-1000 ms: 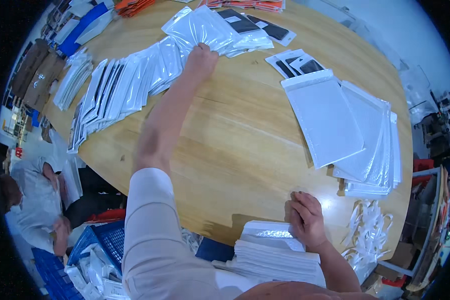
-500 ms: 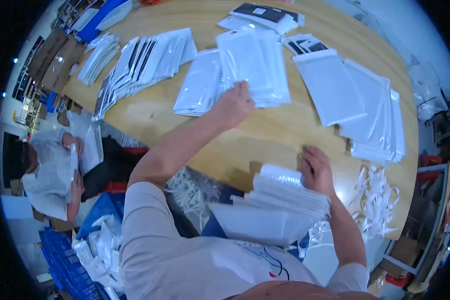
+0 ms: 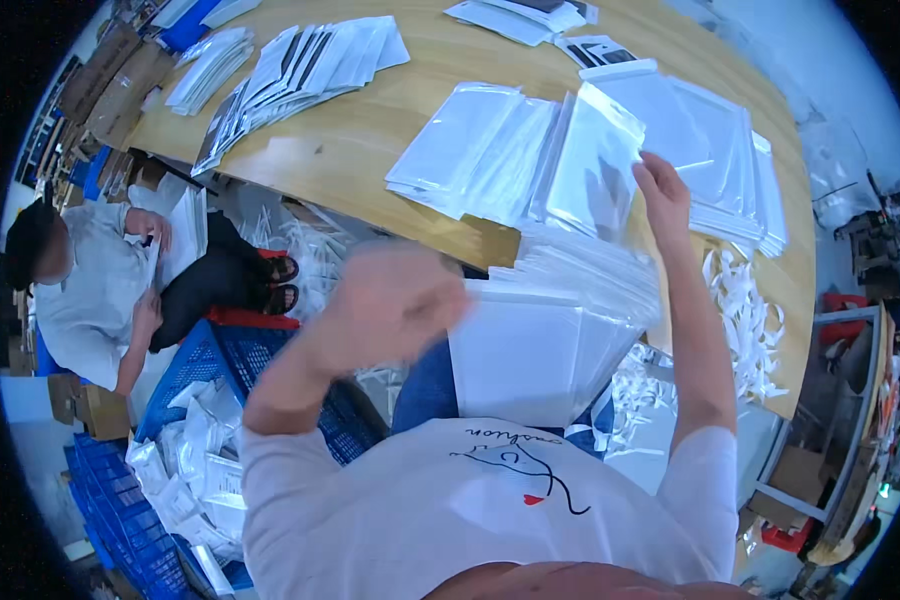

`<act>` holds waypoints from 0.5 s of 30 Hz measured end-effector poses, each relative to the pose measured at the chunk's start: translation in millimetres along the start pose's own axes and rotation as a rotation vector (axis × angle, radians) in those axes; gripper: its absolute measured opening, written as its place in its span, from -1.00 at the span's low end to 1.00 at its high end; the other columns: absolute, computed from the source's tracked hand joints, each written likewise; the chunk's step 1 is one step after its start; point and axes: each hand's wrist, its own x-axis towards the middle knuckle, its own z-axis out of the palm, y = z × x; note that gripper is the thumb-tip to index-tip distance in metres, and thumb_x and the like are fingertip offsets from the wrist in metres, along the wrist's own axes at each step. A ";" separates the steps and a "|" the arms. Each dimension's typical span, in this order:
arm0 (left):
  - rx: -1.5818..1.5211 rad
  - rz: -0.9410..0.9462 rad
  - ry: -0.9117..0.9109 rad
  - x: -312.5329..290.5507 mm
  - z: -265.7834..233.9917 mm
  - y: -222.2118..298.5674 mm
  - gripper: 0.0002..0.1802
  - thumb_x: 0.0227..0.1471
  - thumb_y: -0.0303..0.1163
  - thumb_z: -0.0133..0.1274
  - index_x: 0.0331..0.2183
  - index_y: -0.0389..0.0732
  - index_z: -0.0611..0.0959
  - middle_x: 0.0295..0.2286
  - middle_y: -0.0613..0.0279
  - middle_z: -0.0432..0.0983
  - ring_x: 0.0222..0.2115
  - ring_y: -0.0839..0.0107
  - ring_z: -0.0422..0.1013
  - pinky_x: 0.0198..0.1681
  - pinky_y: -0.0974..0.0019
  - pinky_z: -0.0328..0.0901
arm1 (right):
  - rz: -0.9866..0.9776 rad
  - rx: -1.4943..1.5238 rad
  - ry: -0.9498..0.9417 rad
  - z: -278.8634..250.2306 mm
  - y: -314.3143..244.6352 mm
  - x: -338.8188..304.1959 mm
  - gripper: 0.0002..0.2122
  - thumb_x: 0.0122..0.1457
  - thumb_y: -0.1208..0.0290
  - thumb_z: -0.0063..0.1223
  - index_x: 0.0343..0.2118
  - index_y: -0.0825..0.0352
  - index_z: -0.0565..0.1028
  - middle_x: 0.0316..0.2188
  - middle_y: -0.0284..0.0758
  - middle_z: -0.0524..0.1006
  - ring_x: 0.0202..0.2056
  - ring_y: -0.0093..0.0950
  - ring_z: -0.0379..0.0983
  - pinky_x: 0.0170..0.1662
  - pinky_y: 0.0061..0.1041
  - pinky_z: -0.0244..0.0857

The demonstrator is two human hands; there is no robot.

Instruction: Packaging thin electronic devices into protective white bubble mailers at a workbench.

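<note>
My left hand is smeared by motion above the table's near edge, left of the lap pile; its fingers do not show clearly. My right hand has its fingers bent together at the right edge of a white packet in a clear plastic sleeve, seemingly pinching it. That packet lies at the right end of a fanned row of similar white packets. On my lap stands a thick pile of clear-sleeved white sheets, its upper end leaning on the table edge.
More packets lie fanned at the far left, and another stack at the right. White strips are heaped at the table's right edge. Blue crates stand at lower left, near a seated person holding white sheets.
My left hand has left the middle packets and come down toward me. The packets have shifted nearer and right. My right hand has risen from the lap pile to a packet's edge.
</note>
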 end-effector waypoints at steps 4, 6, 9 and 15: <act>-0.186 -0.022 -0.051 -55.6 63.5 17.1 -0.87 -0.16 -0.42 0.17 -0.46 -0.22 0.60 -0.50 0.28 0.50 -0.59 0.37 0.37 -0.53 0.43 0.26 | -0.088 -0.427 -0.213 17.1 -5.9 56.9 -0.53 -0.02 0.26 0.19 -0.07 0.44 0.43 -0.26 -0.19 0.51 -0.21 -0.44 0.40 -0.10 -0.52 0.29; -0.054 -0.002 0.035 -62.7 100.1 10.9 -0.80 -0.13 -0.39 0.15 -0.37 -0.22 0.58 -0.37 0.24 0.48 -0.54 0.34 0.39 -0.51 0.42 0.28 | -0.136 -0.753 -0.194 15.9 5.2 82.5 -0.47 -0.07 0.20 0.23 -0.07 0.44 0.44 -0.27 -0.18 0.51 -0.23 -0.43 0.41 -0.12 -0.51 0.30; 0.102 -0.074 0.147 -66.4 123.5 0.1 -0.70 -0.10 -0.34 0.11 -0.25 -0.21 0.54 -0.22 0.19 0.43 -0.46 0.29 0.41 -0.47 0.39 0.31 | -0.064 -0.893 -0.221 18.7 4.8 89.0 -0.43 -0.12 0.15 0.27 -0.09 0.44 0.44 -0.30 -0.18 0.51 -0.26 -0.43 0.42 -0.14 -0.49 0.31; 0.097 -0.327 0.129 -66.8 143.0 -18.6 -0.59 -0.07 -0.31 0.05 -0.12 -0.19 0.44 -0.15 0.12 0.33 -0.33 0.20 0.38 -0.37 0.31 0.33 | 0.291 -0.598 -0.326 -7.8 8.3 78.7 -0.45 -0.15 0.09 0.29 -0.18 0.44 0.50 -0.45 -0.27 0.52 -0.43 -0.49 0.42 -0.28 -0.56 0.33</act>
